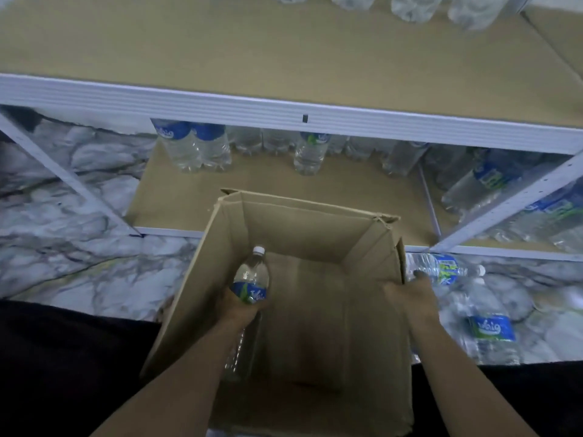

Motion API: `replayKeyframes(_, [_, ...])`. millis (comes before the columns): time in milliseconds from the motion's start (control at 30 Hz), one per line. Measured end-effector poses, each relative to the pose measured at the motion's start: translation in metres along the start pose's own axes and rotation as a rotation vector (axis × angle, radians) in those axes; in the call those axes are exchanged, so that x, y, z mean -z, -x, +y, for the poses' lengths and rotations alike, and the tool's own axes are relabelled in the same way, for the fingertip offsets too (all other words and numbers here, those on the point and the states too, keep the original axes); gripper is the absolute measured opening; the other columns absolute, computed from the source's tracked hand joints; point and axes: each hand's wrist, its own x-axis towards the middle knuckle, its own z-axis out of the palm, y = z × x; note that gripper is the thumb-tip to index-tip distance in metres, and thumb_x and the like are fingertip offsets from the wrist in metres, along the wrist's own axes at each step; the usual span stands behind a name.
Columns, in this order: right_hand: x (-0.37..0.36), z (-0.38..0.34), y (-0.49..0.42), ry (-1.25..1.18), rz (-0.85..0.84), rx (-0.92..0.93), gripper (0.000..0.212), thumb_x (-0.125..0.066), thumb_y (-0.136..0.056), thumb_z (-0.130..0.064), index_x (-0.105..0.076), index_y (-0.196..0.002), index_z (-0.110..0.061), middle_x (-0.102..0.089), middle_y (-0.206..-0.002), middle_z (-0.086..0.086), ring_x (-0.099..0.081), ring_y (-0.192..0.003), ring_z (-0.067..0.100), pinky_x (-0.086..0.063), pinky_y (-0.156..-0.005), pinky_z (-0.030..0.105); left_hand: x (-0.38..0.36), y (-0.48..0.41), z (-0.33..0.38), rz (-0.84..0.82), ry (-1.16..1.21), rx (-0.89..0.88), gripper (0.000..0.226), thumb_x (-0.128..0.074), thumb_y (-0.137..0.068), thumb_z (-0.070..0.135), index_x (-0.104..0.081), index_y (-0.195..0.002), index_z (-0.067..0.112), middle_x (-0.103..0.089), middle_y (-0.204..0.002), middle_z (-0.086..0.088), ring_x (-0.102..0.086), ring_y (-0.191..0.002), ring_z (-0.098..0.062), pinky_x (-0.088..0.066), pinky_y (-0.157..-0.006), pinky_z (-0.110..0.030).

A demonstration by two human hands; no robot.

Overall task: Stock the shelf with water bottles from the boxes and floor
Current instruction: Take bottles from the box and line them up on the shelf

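Note:
An open cardboard box [315, 234] stands on the floor in front of the shelf. Inside it, at the left wall, my left hand [241, 305] grips a clear water bottle [252, 275] with a blue label and white cap, cap pointing up. Another bottle [239, 354] lies low in the box under that hand. My right hand [410, 294] clasps the box's right wall at its rim. The lower shelf board [258, 184] carries several upright bottles [195, 146] along its back. The upper shelf board [284, 58] holds several bottles [413, 6] at its far edge.
Two bottles lie on the marble-patterned floor [63, 222] right of the box, one [444, 268] near my right hand, one [492, 329] closer to me. More bottles [492, 181] lean in the neighbouring shelf bay on the right. A white diagonal brace [63, 175] crosses the left.

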Motion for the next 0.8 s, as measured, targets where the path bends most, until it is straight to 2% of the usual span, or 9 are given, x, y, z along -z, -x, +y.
replayKeyframes(33, [0.001, 0.001, 0.000, -0.040, -0.090, -0.066, 0.052, -0.053, -0.073, -0.033, -0.059, -0.111, 0.002, -0.059, -0.095, 0.013, -0.057, -0.104, 0.039, -0.044, -0.081, 0.035, -0.004, -0.007, -0.007, -0.001, -0.003, 0.048, 0.114, -0.091, -0.056, 0.042, -0.032, -0.148, 0.010, -0.048, -0.142, -0.016, -0.052, -0.124, -0.033, -0.044, -0.103, -0.043])
replayKeyframes(100, [0.000, 0.003, -0.002, 0.024, -0.177, -0.076, 0.018, -0.055, -0.083, -0.023, -0.056, -0.075, -0.006, -0.052, -0.072, 0.005, -0.052, -0.086, 0.030, -0.039, -0.062, 0.032, -0.013, -0.017, -0.016, -0.009, -0.037, 0.115, 0.120, -0.088, -0.062, 0.043, -0.017, -0.154, 0.012, -0.036, -0.151, -0.016, -0.041, -0.134, -0.035, -0.037, -0.108, -0.043])
replayKeyframes(167, [-0.008, 0.003, -0.005, 0.123, -0.135, -0.043, 0.018, -0.057, -0.087, -0.004, -0.050, -0.071, -0.008, -0.048, -0.066, 0.004, -0.050, -0.082, 0.028, -0.035, -0.069, 0.031, -0.023, -0.022, -0.023, -0.020, -0.082, 0.130, 0.124, -0.087, -0.064, 0.044, -0.009, -0.155, 0.012, -0.028, -0.156, -0.015, -0.034, -0.140, -0.034, -0.032, -0.110, -0.042])
replayKeyframes(233, [-0.014, 0.002, -0.009, 0.167, -0.118, -0.044, 0.024, -0.056, -0.084, 0.000, -0.047, -0.065, -0.010, -0.050, -0.066, 0.005, -0.053, -0.082, 0.031, -0.036, -0.070, 0.032, -0.033, -0.029, -0.034, 0.008, -0.077, 0.109, 0.131, -0.091, -0.058, 0.044, -0.008, -0.155, 0.014, -0.027, -0.156, -0.013, -0.032, -0.141, -0.033, -0.031, -0.111, -0.042])
replayKeyframes(367, [-0.021, -0.001, -0.014, 0.187, -0.135, -0.045, 0.010, -0.058, -0.077, -0.012, -0.059, -0.078, -0.003, -0.059, -0.086, 0.018, -0.057, -0.085, 0.033, -0.039, -0.072, 0.033, -0.044, -0.033, -0.049, 0.102, -0.157, 0.033, 0.133, -0.091, -0.053, 0.051, -0.014, -0.153, 0.011, -0.034, -0.150, -0.018, -0.040, -0.135, -0.037, -0.040, -0.105, -0.048])
replayKeyframes(467, [-0.025, -0.003, -0.011, 0.212, -0.109, 0.009, 0.005, -0.057, -0.081, -0.003, -0.061, -0.084, 0.000, -0.062, -0.086, 0.018, -0.062, -0.102, 0.043, -0.040, -0.074, 0.033, -0.044, -0.038, -0.050, 0.084, -0.139, 0.038, 0.124, -0.089, -0.057, 0.050, -0.020, -0.151, 0.009, -0.043, -0.144, -0.019, -0.047, -0.127, -0.038, -0.044, -0.101, -0.047])
replayKeyframes(600, [-0.028, -0.006, -0.005, 0.204, -0.134, 0.038, 0.020, -0.057, -0.080, -0.003, -0.063, -0.098, 0.002, -0.063, -0.096, 0.021, -0.060, -0.103, 0.041, -0.045, -0.079, 0.036, -0.051, -0.040, -0.050, -0.036, -0.045, 0.083, 0.096, -0.088, -0.066, 0.032, -0.035, -0.143, 0.009, -0.055, -0.133, -0.014, -0.056, -0.119, -0.034, -0.046, -0.096, -0.038])
replayKeyframes(700, [-0.026, -0.002, -0.006, 0.179, -0.140, 0.043, 0.015, -0.056, -0.079, -0.003, -0.063, -0.092, 0.000, -0.060, -0.081, 0.012, -0.059, -0.094, 0.038, -0.043, -0.074, 0.033, -0.067, -0.034, -0.049, -0.083, -0.042, 0.087, 0.079, -0.089, -0.065, 0.028, -0.049, -0.131, 0.011, -0.061, -0.125, -0.011, -0.059, -0.113, -0.029, -0.048, -0.095, -0.035])
replayKeyframes(800, [-0.023, -0.001, -0.008, 0.161, -0.161, 0.038, 0.007, -0.055, -0.079, -0.004, -0.057, -0.085, -0.004, -0.051, -0.070, 0.002, -0.054, -0.086, 0.034, -0.040, -0.073, 0.031, -0.078, -0.030, -0.038, -0.100, -0.169, 0.067, 0.091, -0.086, -0.062, 0.047, -0.047, -0.135, 0.009, -0.054, -0.133, -0.014, -0.051, -0.124, -0.033, -0.044, -0.102, -0.041])
